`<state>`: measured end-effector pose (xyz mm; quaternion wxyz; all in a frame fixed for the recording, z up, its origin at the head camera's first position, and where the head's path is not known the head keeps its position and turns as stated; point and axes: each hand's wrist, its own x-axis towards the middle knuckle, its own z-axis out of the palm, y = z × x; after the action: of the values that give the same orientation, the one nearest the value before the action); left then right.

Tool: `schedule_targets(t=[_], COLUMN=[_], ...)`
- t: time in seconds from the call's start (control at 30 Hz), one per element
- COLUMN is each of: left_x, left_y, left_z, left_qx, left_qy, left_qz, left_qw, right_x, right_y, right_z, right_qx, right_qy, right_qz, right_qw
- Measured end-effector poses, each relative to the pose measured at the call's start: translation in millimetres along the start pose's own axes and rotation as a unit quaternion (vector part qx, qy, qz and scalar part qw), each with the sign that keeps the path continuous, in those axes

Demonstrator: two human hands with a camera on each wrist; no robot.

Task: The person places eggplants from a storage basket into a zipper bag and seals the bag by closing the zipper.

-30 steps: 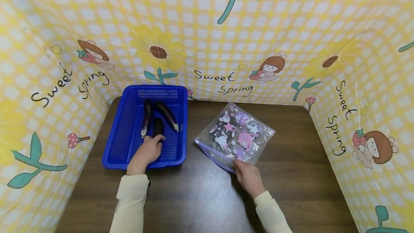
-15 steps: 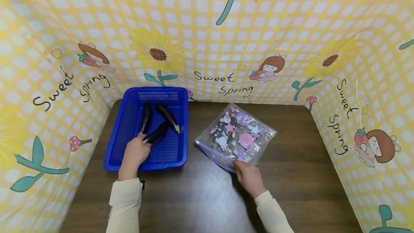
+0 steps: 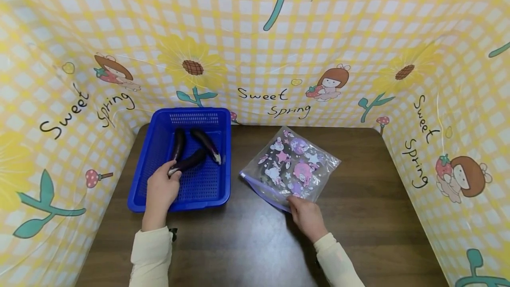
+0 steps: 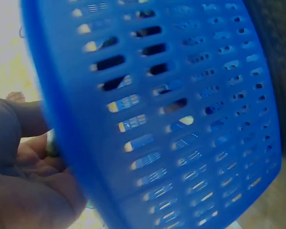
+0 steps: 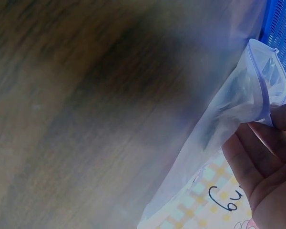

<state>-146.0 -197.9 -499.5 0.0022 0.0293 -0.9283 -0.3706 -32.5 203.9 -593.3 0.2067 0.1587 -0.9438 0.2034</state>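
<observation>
My left hand reaches over the near side of the blue basket and pinches the pale stem end of one eggplant. That eggplant slants up to the right. Two more lie beyond it: a left eggplant with its near end behind my fingers, and a right eggplant. In the left wrist view the slotted basket wall hides most of the held eggplant. My right hand pinches the purple zip edge of a clear printed zip bag, whose mouth gapes in the right wrist view.
The brown wooden table carries the basket at left and the bag at right of centre. A yellow checked cloth with flower and cartoon prints walls the table at the back and both sides.
My left hand has shifted left and toward me, swinging the held eggplant from pointing away to slanting right. The left eggplant has moved slightly. My right hand and the bag stay put.
</observation>
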Motion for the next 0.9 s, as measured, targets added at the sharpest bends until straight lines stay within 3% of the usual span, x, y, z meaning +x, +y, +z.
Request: schedule_targets(t=[0.23,0.37,0.43,0.57,0.77,0.9], left_x=[-17.6,-26.4,-30.7,-42.6,-71.6,-86.9], left_y=[4.6,8.2,10.5,16.5,29.5,27.8], left_z=[-4.0,-2.4,-0.5,6.7,29.8,51.4], left_qx=[-0.056,-0.077,-0.089,-0.113,-0.185,-0.215], left_qy=[0.044,0.063,0.057,0.009,-0.115,-0.155], left_qz=[0.029,0.075,0.103,0.154,0.148,0.133], left_qw=[0.9971,0.9922,0.989,0.9816,0.9648,0.9552], right_x=[1,2,2,2,3,3], right_y=[0,0,1,2,4,4], right_z=[-1,-1,-1,-1,-2,-2], right_qx=[-0.007,-0.007,-0.004,-0.001,0.001,-0.002], right_qy=[0.006,0.015,0.016,0.013,0.008,0.017], right_qz=[0.005,0.001,0.001,0.004,0.01,0.009], right_qw=[1.0,1.0,1.0,1.0,1.0,1.0])
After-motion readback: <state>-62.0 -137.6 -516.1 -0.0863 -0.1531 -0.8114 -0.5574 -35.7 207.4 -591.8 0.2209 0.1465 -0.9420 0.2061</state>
